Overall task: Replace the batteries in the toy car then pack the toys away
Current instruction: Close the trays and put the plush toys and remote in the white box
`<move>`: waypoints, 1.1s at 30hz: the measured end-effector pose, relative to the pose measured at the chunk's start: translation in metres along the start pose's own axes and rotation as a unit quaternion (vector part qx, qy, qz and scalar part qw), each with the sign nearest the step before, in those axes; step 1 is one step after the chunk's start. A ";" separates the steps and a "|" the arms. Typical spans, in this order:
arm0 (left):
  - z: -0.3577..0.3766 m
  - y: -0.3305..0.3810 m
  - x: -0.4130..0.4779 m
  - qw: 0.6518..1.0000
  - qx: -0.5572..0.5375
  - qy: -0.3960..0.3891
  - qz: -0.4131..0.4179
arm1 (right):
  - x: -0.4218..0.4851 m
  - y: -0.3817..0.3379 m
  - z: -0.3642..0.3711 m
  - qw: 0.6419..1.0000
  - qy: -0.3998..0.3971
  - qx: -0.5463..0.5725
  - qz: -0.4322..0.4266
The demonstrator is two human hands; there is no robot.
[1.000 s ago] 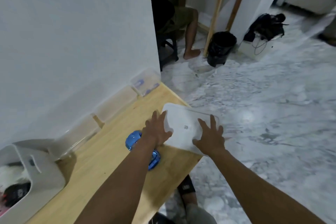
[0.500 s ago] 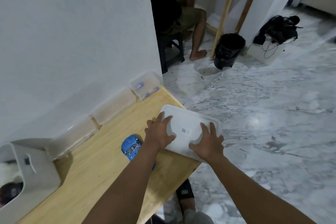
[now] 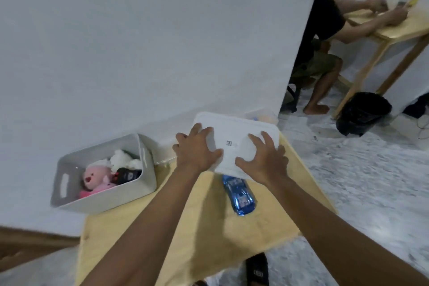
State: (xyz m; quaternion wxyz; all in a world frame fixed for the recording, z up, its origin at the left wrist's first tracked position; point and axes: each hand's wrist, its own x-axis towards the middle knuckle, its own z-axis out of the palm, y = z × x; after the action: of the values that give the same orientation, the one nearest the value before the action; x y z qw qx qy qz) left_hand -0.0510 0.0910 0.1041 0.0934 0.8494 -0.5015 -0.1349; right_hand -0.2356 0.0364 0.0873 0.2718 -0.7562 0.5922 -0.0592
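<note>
Head view, the only 1 you have: both of your grips are on a white plastic lid (image 3: 234, 132) at the far end of the worktop (image 3: 209, 227). Your left grip (image 3: 197, 150) lies over its left side and your right grip (image 3: 263, 160) over its near right part. On each, the fingers are spread and pressed on the top surface, pinching nothing. You cannot tell from here whether a box sits under the lid.

The blue toy car (image 3: 239, 195) lies on the worktop just in front of the lid, roof up, its far end hidden under the lid's near edge, between your 2 forearms.

By my reading, packing is partly done. A pink plush (image 3: 95, 177), a white plush (image 3: 120, 159) and a black item (image 3: 126, 175) already sit in the grey bin (image 3: 130, 190) to the left, against the wall. The car is not yet packed. Its underside is hidden and no batteries show, so whether the swap is done cannot be judged.

The lid is smooth, matte and flat with rounded corners, and carries a small QR sticker (image 3: 229, 143) at its centre. The car is glossy and streamlined and looks hard-shelled. The bin is rigid and rectangular, with a slot handle in its end wall. The plush toys look soft and would compress. The worktop is pale, smooth wood.
</note>
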 end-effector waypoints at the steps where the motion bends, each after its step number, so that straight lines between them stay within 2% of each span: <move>1: -0.015 -0.022 -0.007 1.000 0.006 0.021 -0.013 | -0.005 -0.024 0.006 1.000 -0.002 -0.002 -0.024; 7: -0.082 -0.151 -0.067 0.985 -0.017 0.098 -0.138 | -0.039 -0.160 0.057 0.987 -0.058 -0.019 -0.148; 13: -0.095 -0.247 -0.109 0.966 -0.043 0.087 -0.240 | -0.064 -0.248 0.121 0.970 -0.112 -0.049 -0.211; 19: -0.084 -0.295 -0.113 0.967 -0.052 0.049 -0.246 | -0.065 -0.277 0.162 0.965 -0.134 -0.079 -0.209; 33: -0.072 -0.336 -0.074 0.968 -0.066 0.033 -0.239 | -0.029 -0.302 0.197 0.965 -0.132 -0.097 -0.206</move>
State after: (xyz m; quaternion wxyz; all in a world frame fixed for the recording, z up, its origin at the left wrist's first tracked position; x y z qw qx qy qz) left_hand 0.2156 0.3186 0.0834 0.1305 0.9407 -0.2704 -0.1579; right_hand 0.0976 0.1758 0.0727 0.2546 -0.8857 0.3857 0.0442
